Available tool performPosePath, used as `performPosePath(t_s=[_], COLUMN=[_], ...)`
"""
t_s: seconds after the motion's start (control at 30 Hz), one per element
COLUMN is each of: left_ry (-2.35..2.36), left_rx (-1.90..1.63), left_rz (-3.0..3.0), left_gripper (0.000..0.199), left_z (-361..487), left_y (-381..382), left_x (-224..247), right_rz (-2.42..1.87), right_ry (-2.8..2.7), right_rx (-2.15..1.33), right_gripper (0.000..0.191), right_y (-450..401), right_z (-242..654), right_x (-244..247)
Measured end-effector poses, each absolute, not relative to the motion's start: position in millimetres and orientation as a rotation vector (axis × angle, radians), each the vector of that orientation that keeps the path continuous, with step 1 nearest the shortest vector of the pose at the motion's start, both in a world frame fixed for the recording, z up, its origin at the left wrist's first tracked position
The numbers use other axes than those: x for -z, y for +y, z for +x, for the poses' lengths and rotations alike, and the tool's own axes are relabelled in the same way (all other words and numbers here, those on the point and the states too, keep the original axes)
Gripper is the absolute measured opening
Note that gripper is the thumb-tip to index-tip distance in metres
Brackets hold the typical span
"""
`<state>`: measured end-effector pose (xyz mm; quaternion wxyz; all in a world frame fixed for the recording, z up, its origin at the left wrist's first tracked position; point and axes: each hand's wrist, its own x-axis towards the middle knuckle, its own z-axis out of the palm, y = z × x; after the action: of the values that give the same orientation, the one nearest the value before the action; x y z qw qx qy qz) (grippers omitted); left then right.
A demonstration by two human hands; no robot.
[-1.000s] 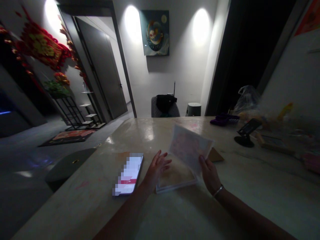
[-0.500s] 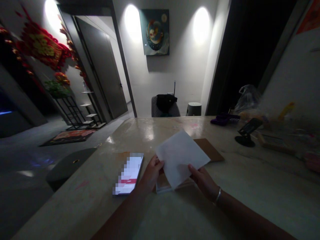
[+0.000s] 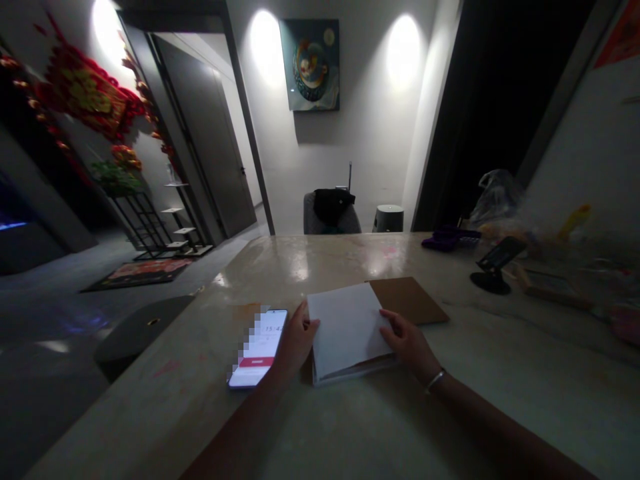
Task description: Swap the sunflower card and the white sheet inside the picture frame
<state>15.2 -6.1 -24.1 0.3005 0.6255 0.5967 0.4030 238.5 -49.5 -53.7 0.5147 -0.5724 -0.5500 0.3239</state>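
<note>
Left to right: my phone [image 3: 257, 348] lies just beside my left hand [image 3: 296, 343]. My hands, apart and unclenched, rest on opposite edges of a white sheet [image 3: 345, 330] atop a flat case [image 3: 355, 371], with my right hand [image 3: 407, 343] beside brown card [image 3: 411, 300] on the stone counter [image 3: 480, 373]. Risks: a sideways left-wrist movement could knock the phone; uneven pressure could slide the sheet.

I'm standing at a polished stone counter [image 3: 300, 267] in what looks like a small office reception. A framed painting [image 3: 310, 65], a red festive hanging [image 3: 87, 100] and a padded chair [image 3: 311, 215] furnish it.
</note>
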Motion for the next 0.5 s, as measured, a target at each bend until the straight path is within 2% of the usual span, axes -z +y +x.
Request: performPosePath(t_s=[0.2, 0.5], left_ry=[1.576, 1.540], left_rx=[-1.022, -0.964], left_rz=[1.802, 1.918], left_gripper=[0.037, 0.032], left_z=[12.4, 9.5], left_y=[-2.8, -2.2], left_x=[29.3, 29.6], right_rz=[-1.473, -1.544], right_ry=[-1.668, -1.902], right_rx=[-0.378, -0.185], right_gripper=[0.032, 0.026], right_y=[-56.5, -54.8], right_z=[237.0, 237.6], right_x=[47.3, 51.5])
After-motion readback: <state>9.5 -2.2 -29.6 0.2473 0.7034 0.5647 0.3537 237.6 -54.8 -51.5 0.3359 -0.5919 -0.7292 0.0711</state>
